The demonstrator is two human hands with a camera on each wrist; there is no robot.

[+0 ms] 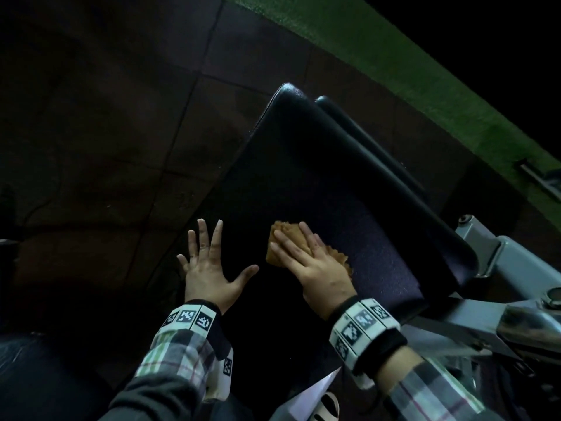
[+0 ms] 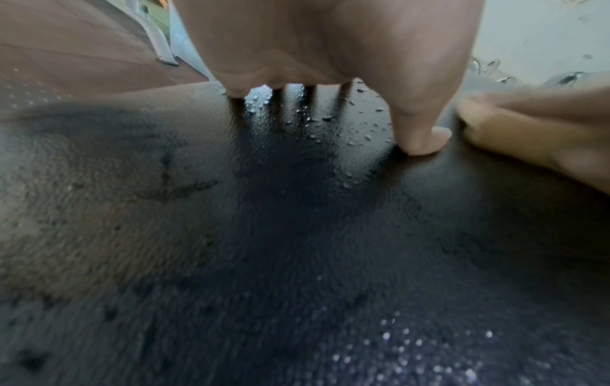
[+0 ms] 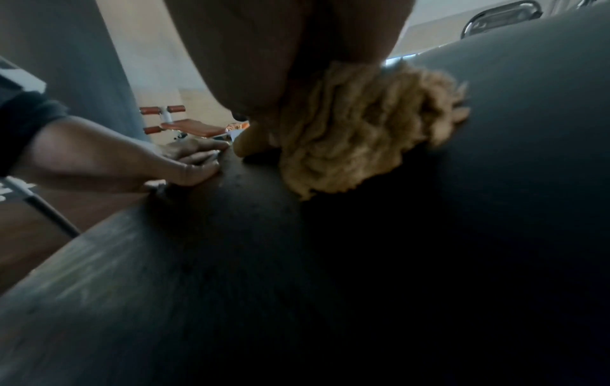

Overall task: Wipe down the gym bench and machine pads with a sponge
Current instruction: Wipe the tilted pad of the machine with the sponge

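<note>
A black padded bench runs from the near centre to the upper right in the head view. My left hand lies flat on its near left part with the fingers spread, holding nothing. My right hand presses a tan, frayed sponge onto the pad with its fingers laid straight over it. The left wrist view shows my left hand resting on the wet pad, with water droplets around the fingers. In the right wrist view the sponge bulges out from under my palm onto the pad.
A second narrow black pad lies along the bench's right side. The grey metal machine frame stands at the right. Dark floor tiles lie to the left and green turf beyond. An orange-padded bench stands in the background.
</note>
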